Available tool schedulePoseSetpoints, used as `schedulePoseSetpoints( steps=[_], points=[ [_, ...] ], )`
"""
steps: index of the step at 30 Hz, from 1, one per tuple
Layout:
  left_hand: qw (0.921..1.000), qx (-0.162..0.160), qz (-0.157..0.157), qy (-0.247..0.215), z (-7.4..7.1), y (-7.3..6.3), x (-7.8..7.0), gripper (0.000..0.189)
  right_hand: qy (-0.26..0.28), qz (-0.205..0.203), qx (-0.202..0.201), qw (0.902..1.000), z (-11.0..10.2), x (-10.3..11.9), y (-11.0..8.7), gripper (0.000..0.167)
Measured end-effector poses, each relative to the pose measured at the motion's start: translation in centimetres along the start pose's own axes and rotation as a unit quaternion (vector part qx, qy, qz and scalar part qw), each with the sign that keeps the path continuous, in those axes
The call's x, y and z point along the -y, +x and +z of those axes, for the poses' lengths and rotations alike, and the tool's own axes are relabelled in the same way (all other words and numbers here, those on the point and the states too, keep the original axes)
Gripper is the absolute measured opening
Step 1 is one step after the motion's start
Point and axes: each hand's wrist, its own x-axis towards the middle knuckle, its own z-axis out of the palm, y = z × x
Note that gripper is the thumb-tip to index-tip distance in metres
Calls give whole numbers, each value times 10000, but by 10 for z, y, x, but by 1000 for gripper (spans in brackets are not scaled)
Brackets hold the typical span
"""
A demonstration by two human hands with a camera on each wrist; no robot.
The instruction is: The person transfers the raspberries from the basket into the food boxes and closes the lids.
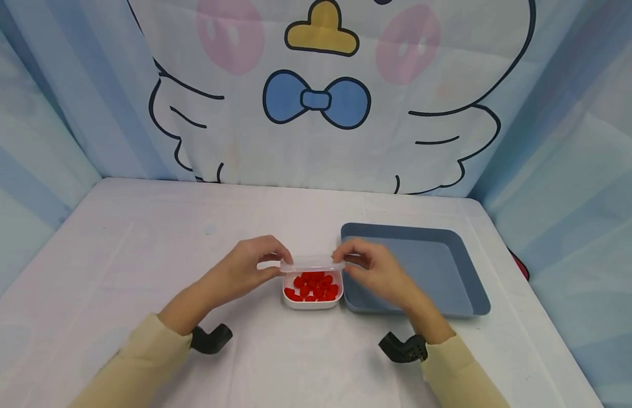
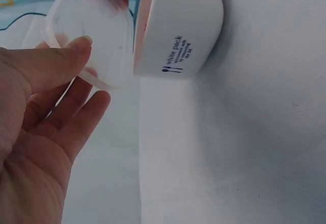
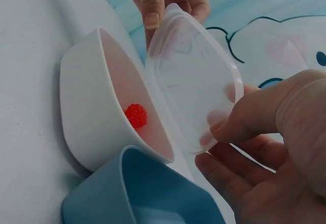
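Observation:
A translucent plastic lid (image 1: 312,263) is tilted up over the back of a small white food container (image 1: 313,305). Bright red raspberries (image 1: 315,287) lie inside the container. My left hand (image 1: 250,265) pinches the lid's left end between thumb and fingers. At the opposite end, my right hand (image 1: 373,268) pinches it the same way. In the right wrist view the lid (image 3: 193,81) stands apart from most of the container's rim, and one raspberry (image 3: 136,115) shows its bumpy surface. Printed lettering (image 2: 177,53) marks the container's side in the left wrist view.
A shallow blue-grey tray (image 1: 474,283) stands just right of the container, partly under my right hand. Both rest on a table with a pale cloth (image 1: 255,362). A curtain with a cartoon bird (image 1: 316,153) hangs behind the table's far edge.

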Motion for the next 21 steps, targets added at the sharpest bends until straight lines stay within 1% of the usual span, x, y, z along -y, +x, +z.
schedulePoseSetpoints(
  steps=[2,4,9,12,16,18,21],
  points=[
    [9997,30,178,140,3,-2,-1,32,-104,-110,55,9999,3,-2,-3,27],
    [9993,69,283,224,5,-4,-1,33,-227,-156,74,9996,5,-3,-6,28],
    [9986,256,348,319,11,-8,-1,34,-439,-85,41,9990,11,-4,-12,30],
    [9974,339,413,480,15,-11,-1,35,-523,-103,22,9986,14,-3,-16,30],
    [9951,305,637,688,19,-15,-1,33,-827,-217,31,9963,17,-1,-20,29],
    [9939,259,756,757,21,-17,-2,33,-1074,-271,32,9938,18,0,-21,27],
    [9923,190,853,878,24,-18,-2,34,-1432,-306,25,9892,21,0,-24,26]
  ],
)
